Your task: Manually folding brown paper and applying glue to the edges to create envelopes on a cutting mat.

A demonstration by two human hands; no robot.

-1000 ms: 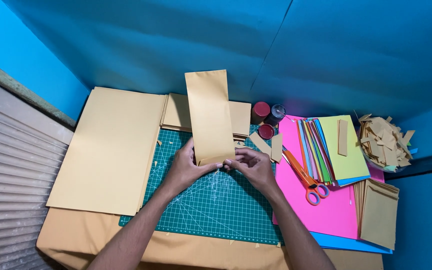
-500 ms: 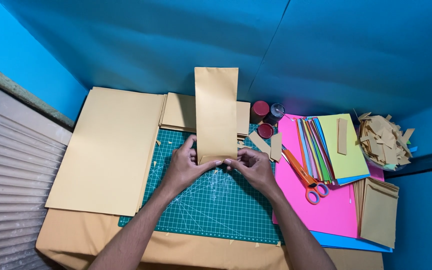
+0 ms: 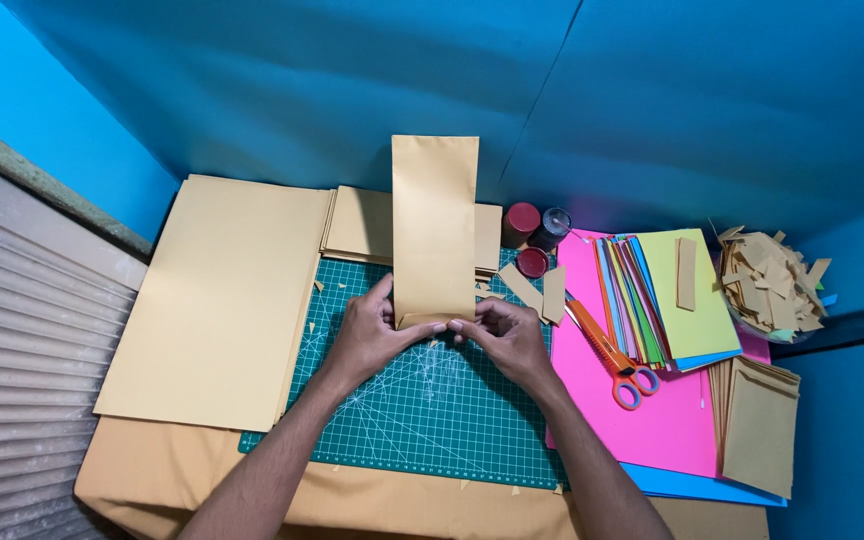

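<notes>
Since a second ago the tan paper bag has slid farther from the person, its far end now past the tan sheets at the back, and a narrow fold stands at its near edge. Left hand and right hand have their fingers closed on that fold, pinching it over the green cutting mat on the counter. At the right a clear bowl is heaped with tan paper scraps. Orange scissors lie on pink paper, beside fanned coloured sheets. Two small red-lidded jars stand behind the mat; their contents cannot be seen.
</notes>
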